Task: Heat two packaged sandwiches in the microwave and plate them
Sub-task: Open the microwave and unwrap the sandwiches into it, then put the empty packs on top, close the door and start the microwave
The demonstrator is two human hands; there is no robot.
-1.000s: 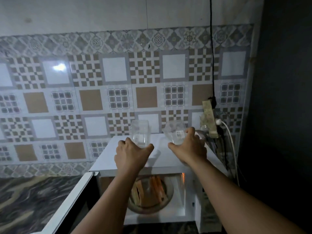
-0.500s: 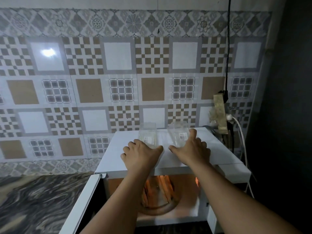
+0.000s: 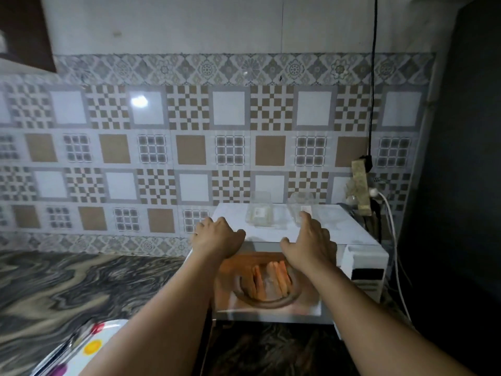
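Two empty clear plastic sandwich packages, the left package (image 3: 259, 214) and the right package (image 3: 300, 210), stand on top of the white microwave (image 3: 352, 234). Its cavity is open and lit orange. Inside it the sandwiches (image 3: 268, 280) stand on a round plate (image 3: 271, 303). My left hand (image 3: 217, 238) is at the front left of the microwave's top, fingers loosely bent, holding nothing. My right hand (image 3: 309, 240) hovers just in front of the right package, fingers spread, apart from it.
A dark marbled counter (image 3: 67, 289) runs to the left. A white plate with coloured dots (image 3: 89, 346) lies at the lower left edge. A power strip (image 3: 360, 185) and cables hang right of the microwave. Patterned tiles cover the wall behind.
Both hands have let go of the clear packages and drawn back toward the microwave's front edge. The packages now stand alone on top.
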